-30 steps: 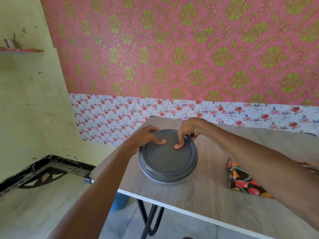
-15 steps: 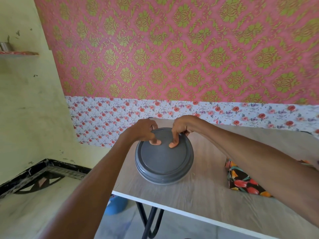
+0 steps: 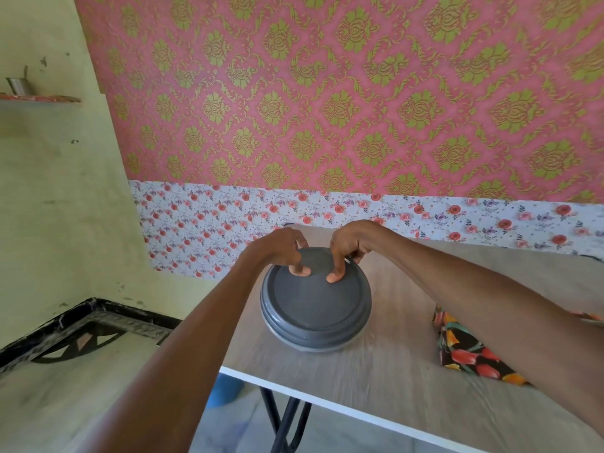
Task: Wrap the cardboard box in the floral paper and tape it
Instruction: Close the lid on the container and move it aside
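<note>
A round grey lidded container [image 3: 315,308] stands on the wooden table [image 3: 376,380] near its left end. My left hand [image 3: 281,250] and my right hand [image 3: 351,243] both grip its far rim, with fingers curled over the edge and thumbs pressed on the lid. A dark piece with red and orange flowers, the floral paper [image 3: 464,351], lies on the table to the right, partly hidden by my right forearm. Whether it covers a box cannot be told. No bare cardboard box shows.
The table's white front edge runs close below the container, over black metal legs [image 3: 284,420]. A blue object [image 3: 225,392] sits on the floor under the table. The papered wall stands just behind the table. A shelf with a metal cup [image 3: 18,86] hangs at far left.
My left hand has slid a little along the rim toward the far side, nearer my right hand. The container stays in about the same place.
</note>
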Demonstrator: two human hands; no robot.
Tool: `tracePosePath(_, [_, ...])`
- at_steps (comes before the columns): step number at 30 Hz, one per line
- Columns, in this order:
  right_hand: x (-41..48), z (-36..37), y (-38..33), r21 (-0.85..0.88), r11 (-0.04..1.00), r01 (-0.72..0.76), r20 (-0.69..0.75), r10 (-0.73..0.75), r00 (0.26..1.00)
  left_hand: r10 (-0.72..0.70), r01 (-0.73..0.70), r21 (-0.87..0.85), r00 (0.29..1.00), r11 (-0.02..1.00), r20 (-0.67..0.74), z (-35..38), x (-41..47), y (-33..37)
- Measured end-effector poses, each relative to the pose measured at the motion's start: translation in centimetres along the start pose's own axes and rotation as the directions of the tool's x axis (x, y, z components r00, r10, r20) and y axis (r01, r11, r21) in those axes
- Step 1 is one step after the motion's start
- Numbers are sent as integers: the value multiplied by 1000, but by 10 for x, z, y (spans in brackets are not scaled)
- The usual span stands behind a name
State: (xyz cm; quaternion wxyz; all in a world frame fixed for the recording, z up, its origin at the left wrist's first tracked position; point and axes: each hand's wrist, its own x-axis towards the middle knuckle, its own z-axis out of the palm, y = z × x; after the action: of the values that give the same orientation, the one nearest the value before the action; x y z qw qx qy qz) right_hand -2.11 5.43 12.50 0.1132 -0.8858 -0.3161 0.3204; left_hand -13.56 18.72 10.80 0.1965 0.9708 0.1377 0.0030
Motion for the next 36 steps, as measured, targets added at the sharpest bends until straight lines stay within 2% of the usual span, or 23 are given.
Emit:
tracePosePath(4, [5, 2, -5, 71, 996, 54, 27, -56, 998, -109, 116, -36, 981, 993, 160, -7, 10, -6])
tracePosePath(8, [10, 3, -10, 63, 995, 76, 35, -78, 996, -158, 148, 56, 948, 987, 277, -10, 22, -8])
tracePosePath(15, [25, -1, -15, 16, 999, 51, 34, -51, 998, -221, 242, 6, 874, 970, 433, -17, 41, -14])
tracePosePath(23, [34, -4, -16, -53, 999, -5, 68, 9, 998, -227, 266, -26, 866, 963, 445, -16, 55, -14])
tracePosePath(29, [35, -5, -14, -16, 1000, -8, 70, 9, 998, -201, 264, -100, 888, 959, 414, -11, 51, -17])
tracePosePath(36, [37, 1, -4, 44, 998, -38, 32, 37, 999, -195, 249, -95, 902, 964, 385, -2, 49, -20])
